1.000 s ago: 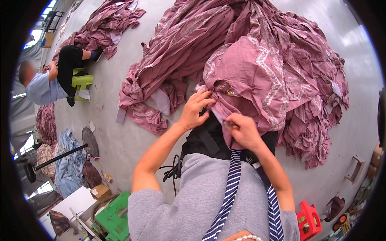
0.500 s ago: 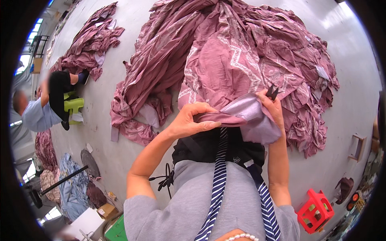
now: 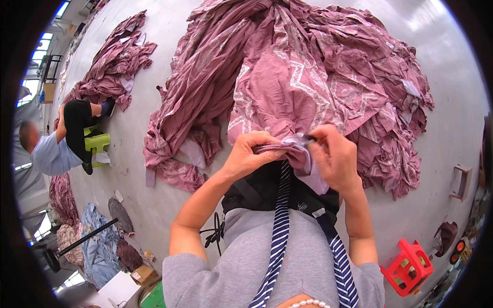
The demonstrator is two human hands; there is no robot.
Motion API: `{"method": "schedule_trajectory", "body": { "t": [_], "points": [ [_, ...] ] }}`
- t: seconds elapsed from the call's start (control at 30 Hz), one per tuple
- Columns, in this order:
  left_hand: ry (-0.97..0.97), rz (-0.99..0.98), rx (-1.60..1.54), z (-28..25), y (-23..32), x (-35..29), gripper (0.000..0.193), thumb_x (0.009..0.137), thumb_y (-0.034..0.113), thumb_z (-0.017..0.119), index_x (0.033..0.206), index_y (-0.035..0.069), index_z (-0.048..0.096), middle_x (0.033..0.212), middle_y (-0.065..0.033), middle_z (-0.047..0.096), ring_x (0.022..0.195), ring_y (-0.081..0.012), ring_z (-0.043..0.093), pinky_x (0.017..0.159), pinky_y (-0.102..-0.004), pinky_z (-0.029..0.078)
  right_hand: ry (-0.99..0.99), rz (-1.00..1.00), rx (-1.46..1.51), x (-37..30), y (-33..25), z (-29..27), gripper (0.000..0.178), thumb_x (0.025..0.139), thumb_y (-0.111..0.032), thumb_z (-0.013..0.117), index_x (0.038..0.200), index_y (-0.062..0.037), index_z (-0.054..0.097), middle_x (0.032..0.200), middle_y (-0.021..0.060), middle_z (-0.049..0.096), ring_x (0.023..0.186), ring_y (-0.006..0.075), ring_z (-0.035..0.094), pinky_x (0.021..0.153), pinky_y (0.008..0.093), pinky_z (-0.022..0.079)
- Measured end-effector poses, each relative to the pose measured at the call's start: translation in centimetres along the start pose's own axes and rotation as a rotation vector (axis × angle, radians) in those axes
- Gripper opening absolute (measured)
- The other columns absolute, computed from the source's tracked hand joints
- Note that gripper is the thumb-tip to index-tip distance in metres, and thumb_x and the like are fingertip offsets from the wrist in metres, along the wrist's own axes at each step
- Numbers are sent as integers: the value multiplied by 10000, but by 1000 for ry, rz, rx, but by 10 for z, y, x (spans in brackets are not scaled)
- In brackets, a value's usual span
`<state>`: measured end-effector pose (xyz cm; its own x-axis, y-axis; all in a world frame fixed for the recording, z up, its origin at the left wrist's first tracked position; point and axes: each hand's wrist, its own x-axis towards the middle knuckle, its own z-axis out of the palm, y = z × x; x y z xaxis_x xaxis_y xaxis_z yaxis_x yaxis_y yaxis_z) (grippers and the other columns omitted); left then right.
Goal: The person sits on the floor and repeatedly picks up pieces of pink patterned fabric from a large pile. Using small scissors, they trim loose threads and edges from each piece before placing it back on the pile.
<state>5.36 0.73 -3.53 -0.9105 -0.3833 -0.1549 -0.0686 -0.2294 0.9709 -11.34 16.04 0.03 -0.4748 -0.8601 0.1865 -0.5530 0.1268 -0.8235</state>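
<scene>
Grey concrete floor, wide and bare at the edges. Big heap of mauve patterned cloth lies straight ahead of the person, running away from the body. One bunched fold of that cloth sits at waist height, its long axis crosswise between both hands. Left hand closed over its left end; right hand pinches the right end, equally near.

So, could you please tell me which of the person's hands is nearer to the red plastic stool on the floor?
Right. The right hand grips the mauve cloth up and to the left of the red stool; the left hand holds the same cloth further left, so further away.
</scene>
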Motion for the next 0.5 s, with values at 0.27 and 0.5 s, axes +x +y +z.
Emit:
{"method": "schedule_trajectory", "body": {
  "t": [0.27,0.5],
  "points": [
    [28,99,217,2,4,3,175,763,90,752,914,16,703,732,-14,618,681,-70,545,607,-233,405,-117,-97,-109,6,-11,9,224,810,-213,703,890,-47,576,695,105,615,615,274,626,533,363,481],
    [22,107,295,0,6,1,159,748,85,753,885,21,703,731,-27,628,664,-96,540,611,-254,404,-94,-63,-94,6,-10,11,188,814,-171,709,890,-44,593,659,110,615,588,264,626,526,336,482]
  ]
}}
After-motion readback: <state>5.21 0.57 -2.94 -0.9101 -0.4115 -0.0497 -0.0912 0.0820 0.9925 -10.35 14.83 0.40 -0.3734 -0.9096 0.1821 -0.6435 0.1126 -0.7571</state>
